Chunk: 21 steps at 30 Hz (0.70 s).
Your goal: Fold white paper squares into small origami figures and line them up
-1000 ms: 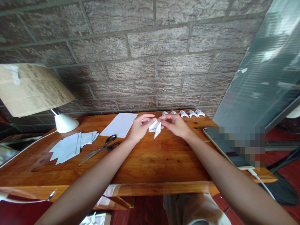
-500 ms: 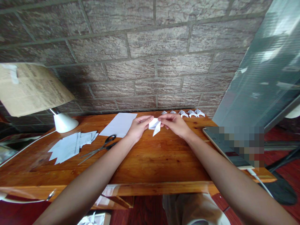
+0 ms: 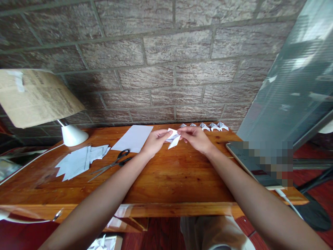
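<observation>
A small folded piece of white paper (image 3: 173, 138) is held up between both hands above the middle of the wooden table (image 3: 179, 173). My left hand (image 3: 155, 141) pinches its left side between thumb and fingers. On the other side, my right hand (image 3: 194, 136) grips the right edge with its fingertips. One pointed flap hangs down from the paper. Behind my right hand, several folded white paper pieces (image 3: 213, 126) stand in a row along the table's back edge. Some fingers are hidden behind the paper.
Black-handled scissors (image 3: 114, 163) lie beside my left forearm, near a blank white sheet (image 3: 134, 137). Further left are a pile of cut papers (image 3: 75, 163) and a lamp (image 3: 74, 136) with a newspaper shade. A tablet (image 3: 253, 166) with a cable lies right; a brick wall (image 3: 161, 76) rises behind.
The folded paper has turned slightly in my fingers, and its hanging flap now lies at a different angle. Both hands keep their grip. The whole view has shifted a little.
</observation>
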{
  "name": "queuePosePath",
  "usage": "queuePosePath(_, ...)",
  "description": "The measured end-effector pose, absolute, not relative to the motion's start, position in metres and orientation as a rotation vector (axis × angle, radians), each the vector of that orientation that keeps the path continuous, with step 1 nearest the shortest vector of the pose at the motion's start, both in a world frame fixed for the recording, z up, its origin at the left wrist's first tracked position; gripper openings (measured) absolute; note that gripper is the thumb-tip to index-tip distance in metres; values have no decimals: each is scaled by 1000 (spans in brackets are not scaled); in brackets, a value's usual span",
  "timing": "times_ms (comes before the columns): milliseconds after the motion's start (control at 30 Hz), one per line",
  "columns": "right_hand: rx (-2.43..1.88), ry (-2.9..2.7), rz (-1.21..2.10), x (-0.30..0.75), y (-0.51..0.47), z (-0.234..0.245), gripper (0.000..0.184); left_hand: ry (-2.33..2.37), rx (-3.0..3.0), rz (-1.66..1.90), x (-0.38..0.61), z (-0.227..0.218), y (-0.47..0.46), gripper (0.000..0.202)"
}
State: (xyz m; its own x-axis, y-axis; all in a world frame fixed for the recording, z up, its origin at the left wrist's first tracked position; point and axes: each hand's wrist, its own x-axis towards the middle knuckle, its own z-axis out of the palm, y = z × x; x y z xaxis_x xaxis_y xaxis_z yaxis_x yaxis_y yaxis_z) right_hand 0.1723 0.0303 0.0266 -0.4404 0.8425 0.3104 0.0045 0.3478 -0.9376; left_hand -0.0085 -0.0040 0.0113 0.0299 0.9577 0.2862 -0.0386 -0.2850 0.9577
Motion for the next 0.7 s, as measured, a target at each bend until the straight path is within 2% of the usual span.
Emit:
queuePosePath(533,-699,-1848,1152,170,27,28,34,1071,1331,1556,-9,9,-2,27)
queuePosePath(700,-704,-1868,1164,170,27,27,34,1065,1397,1506,-11,12,-3,34)
